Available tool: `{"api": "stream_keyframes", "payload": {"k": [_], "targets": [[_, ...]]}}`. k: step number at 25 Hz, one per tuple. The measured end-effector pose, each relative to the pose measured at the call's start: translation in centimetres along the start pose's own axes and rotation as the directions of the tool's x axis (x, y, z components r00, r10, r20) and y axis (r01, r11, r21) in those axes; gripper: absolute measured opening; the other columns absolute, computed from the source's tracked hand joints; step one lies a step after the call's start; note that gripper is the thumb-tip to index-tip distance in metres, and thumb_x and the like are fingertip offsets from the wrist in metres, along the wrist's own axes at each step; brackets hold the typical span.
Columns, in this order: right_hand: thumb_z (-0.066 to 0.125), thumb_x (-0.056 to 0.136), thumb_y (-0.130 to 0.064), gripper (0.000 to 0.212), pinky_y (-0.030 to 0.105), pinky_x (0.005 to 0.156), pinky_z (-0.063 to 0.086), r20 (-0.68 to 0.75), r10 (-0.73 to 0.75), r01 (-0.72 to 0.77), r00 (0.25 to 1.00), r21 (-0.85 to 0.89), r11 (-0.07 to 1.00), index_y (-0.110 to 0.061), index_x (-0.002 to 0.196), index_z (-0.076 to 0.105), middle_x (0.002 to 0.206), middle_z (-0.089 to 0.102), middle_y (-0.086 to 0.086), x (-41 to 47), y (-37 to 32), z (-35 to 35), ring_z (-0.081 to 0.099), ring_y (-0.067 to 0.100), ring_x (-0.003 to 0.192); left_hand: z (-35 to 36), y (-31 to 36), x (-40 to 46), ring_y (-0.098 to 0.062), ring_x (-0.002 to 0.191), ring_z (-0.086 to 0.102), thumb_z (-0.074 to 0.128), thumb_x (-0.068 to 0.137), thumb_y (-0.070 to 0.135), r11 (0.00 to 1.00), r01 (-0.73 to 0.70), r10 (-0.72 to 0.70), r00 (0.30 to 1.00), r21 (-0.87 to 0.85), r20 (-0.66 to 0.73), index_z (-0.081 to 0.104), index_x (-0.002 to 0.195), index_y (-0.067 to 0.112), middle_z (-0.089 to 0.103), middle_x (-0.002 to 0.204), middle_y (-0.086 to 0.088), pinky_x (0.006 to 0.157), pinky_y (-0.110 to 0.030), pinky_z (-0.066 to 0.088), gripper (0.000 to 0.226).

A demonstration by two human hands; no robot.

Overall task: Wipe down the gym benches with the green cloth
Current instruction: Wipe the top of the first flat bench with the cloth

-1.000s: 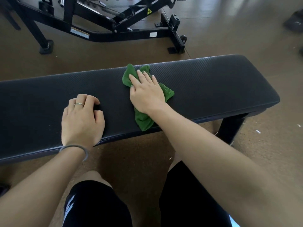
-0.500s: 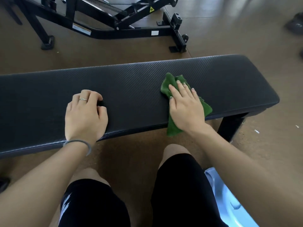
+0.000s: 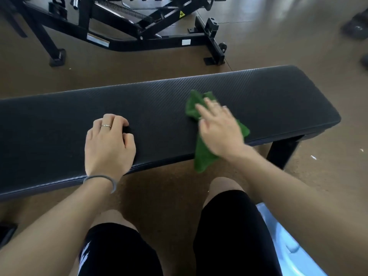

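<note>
Green cloth, crumpled, on bench

The right hand presses the green cloth flat on the black bench; the left hand rests curled on the pad.

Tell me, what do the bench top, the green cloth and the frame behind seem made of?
Bench pad: probably matte black vinyl, with a fine diagonal weave pattern. Green cloth: soft, fuzzy fabric, perhaps microfibre or terry, judging by its nap. Frame: black painted metal tubing, slightly glossy.
</note>
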State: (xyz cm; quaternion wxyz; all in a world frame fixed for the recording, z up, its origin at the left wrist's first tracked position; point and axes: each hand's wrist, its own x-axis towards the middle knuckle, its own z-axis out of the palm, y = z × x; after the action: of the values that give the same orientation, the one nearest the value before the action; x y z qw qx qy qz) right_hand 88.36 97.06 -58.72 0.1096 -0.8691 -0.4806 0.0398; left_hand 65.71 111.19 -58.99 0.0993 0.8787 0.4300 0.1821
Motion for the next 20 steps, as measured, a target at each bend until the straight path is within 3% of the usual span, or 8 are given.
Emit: {"api": "stream_keyframes", "payload": {"k": [3,7,10,15,20], "targets": [[0.022,0.108,-0.035,0.058,0.04,0.13,0.002,0.008,0.149,-0.148,0.989,-0.021,0.989,-0.019,0.164,0.024,0.173,0.013,0.007,0.7,-0.3,-0.1,0.009,0.023,0.159,0.2,-0.2,0.2,-0.034,0.112,0.052,0.048,0.096,0.018,1.0,-0.006,0.006,1.0,0.02,-0.015,0.06,0.111,0.012,0.059,0.119,-0.009,0.097,-0.05,0.044,0.02],[0.022,0.106,-0.037,0.061,0.043,0.13,0.003,0.044,-0.098,0.099,0.994,-0.009,0.995,-0.016,0.163,0.025,0.172,0.014,0.01,-0.4,-8.5,2.0,0.01,0.025,0.16,0.3,-0.1,0.3,-0.034,0.11,0.052,0.041,0.094,0.023,0.999,-0.016,0.017,1.0,0.034,-0.025,0.059,0.11,0.012,0.059,0.116,-0.008,0.093,-0.051,0.044,0.027],[0.026,0.106,-0.036,0.06,0.044,0.13,0.005,0.065,-0.22,0.22,0.973,0.011,0.976,-0.017,0.163,0.029,0.172,0.017,0.009,-0.4,-9.9,2.4,0.011,0.024,0.159,0.3,-0.1,0.3,-0.033,0.109,0.051,0.043,0.094,0.02,0.999,-0.021,0.022,0.999,0.042,-0.026,0.059,0.11,0.013,0.059,0.116,-0.007,0.092,-0.05,0.044,0.024],[0.027,0.106,-0.035,0.057,0.042,0.13,0.006,0.085,-0.317,0.313,0.945,0.054,0.948,-0.021,0.161,0.034,0.171,0.022,0.005,-4.2,-7.5,1.8,0.014,0.022,0.159,0.3,0.0,0.3,-0.03,0.109,0.051,0.042,0.092,0.022,0.999,-0.006,0.007,1.0,0.047,-0.027,0.059,0.11,0.015,0.058,0.116,-0.003,0.092,-0.046,0.044,0.026],[0.024,0.108,-0.034,0.056,0.042,0.129,0.002,0.147,-0.323,0.318,0.935,0.056,0.947,-0.025,0.164,0.025,0.173,0.013,0.004,6.3,-7.5,1.6,0.008,0.02,0.16,0.5,0.0,0.7,-0.028,0.108,0.051,0.041,0.091,0.021,0.998,0.032,-0.03,0.999,0.058,-0.023,0.059,0.109,0.016,0.058,0.117,-0.001,0.091,-0.043,0.043,0.026]]}}
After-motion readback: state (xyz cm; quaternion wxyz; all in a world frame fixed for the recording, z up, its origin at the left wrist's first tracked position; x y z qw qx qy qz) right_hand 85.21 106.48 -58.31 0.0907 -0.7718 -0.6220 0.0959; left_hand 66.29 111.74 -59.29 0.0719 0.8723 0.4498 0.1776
